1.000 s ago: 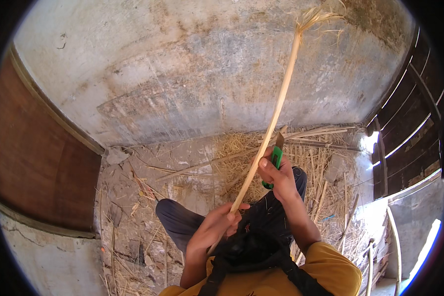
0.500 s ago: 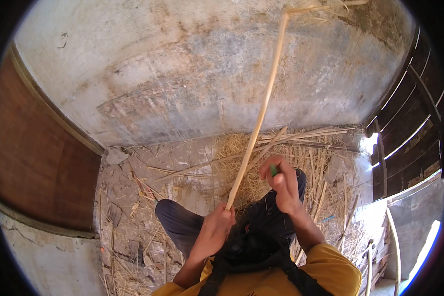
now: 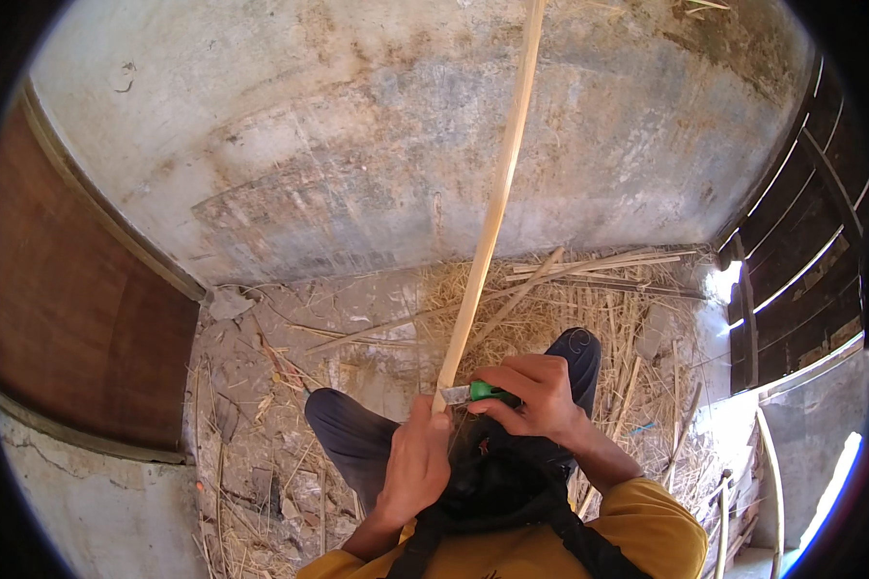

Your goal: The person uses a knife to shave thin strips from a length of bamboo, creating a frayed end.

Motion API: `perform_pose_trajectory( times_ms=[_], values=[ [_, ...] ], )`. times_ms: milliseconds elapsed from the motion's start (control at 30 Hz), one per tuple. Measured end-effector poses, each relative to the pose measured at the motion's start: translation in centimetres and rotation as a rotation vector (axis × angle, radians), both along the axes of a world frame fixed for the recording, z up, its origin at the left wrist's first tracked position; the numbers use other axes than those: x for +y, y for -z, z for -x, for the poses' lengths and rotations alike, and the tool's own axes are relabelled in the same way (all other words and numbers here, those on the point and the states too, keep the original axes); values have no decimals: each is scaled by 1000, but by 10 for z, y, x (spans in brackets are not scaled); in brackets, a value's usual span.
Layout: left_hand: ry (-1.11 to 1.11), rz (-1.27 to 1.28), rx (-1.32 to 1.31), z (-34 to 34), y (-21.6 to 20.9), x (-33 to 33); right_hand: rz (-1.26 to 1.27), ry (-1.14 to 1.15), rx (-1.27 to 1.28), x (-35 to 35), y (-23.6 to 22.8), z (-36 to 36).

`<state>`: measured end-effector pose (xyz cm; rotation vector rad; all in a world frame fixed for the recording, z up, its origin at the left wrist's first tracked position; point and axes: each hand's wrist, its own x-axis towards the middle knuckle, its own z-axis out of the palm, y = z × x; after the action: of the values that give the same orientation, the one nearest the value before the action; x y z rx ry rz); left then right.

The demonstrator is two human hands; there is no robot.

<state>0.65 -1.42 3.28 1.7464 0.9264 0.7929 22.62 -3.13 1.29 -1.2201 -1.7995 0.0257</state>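
Observation:
A long pale strip of wood or bamboo [image 3: 493, 212] rises from my lap and leans up past the top of the view. My left hand [image 3: 416, 458] is closed around its near end, thumb on top. In my right hand [image 3: 539, 398] is a knife with a green handle [image 3: 483, 390]. Its short metal blade [image 3: 455, 394] touches the strip just above my left thumb. My right fingers wrap the handle, so most of it is hidden.
Straw and thin shavings [image 3: 589, 318] litter the floor between and around my knees. Several loose sticks [image 3: 599, 265] lie by the stained wall [image 3: 357, 145]. A brown panel [image 3: 87, 309] stands at left, dark slatted boards [image 3: 801, 251] at right.
My right hand has moved left and down, bringing the knife blade against the strip. The strip's upper part has swung left, and its bent far end has left the view.

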Motion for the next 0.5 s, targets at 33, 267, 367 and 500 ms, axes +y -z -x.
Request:
perform_pose_trajectory(
  times_ms=[33,267,367,500],
  values=[
    [-9,-26,1,-1,-1,0,-6,14,-4,0,-1,1],
    [-37,-95,50,1,5,-3,-36,51,-32,-1,-3,2],
    [-34,-98,76,2,4,-3,-60,84,-35,0,-5,2],
    [-55,-75,124,2,3,-5,-48,113,-69,-2,-4,2]
  ],
)
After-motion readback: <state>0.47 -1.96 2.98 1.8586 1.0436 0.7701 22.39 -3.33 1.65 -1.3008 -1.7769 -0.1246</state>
